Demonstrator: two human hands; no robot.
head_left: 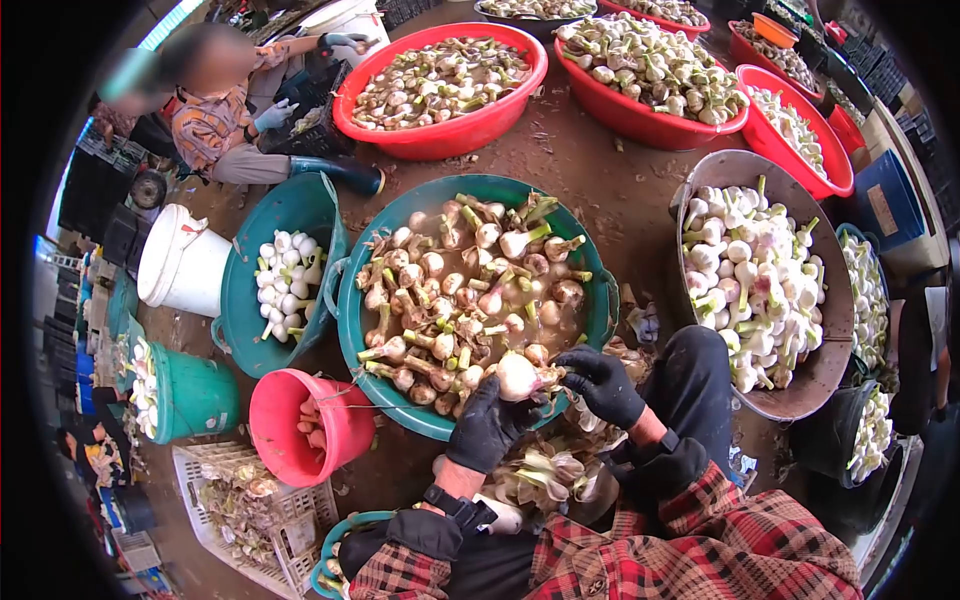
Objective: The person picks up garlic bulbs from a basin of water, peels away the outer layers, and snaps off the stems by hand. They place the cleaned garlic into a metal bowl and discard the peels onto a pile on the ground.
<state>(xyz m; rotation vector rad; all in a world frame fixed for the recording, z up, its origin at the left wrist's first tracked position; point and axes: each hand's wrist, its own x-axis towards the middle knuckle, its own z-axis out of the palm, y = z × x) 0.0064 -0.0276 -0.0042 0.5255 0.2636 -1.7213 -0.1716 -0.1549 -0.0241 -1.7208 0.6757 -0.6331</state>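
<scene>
My left hand (490, 428), in a black glove, holds a pale garlic bulb (517, 377) at the near rim of a green tub. My right hand (603, 385), gloved too, has its fingers closed at the bulb's right side, on brownish outer skin that hangs there. In front of both hands, the green tub (348, 312) contains murky water and many garlic bulbs with cut green stems, several still in brown, muddy skin. Peeled-off garlic skins (555, 470) are heaped below my hands, between my knees.
Right of the tub is a wide metal basin (838, 330) of clean garlic. A pink bucket (345, 410), a teal tub (235, 290) with white bulbs and a white crate (195, 470) stand left. Red tubs (440, 147) line the back, near a seated person (215, 130).
</scene>
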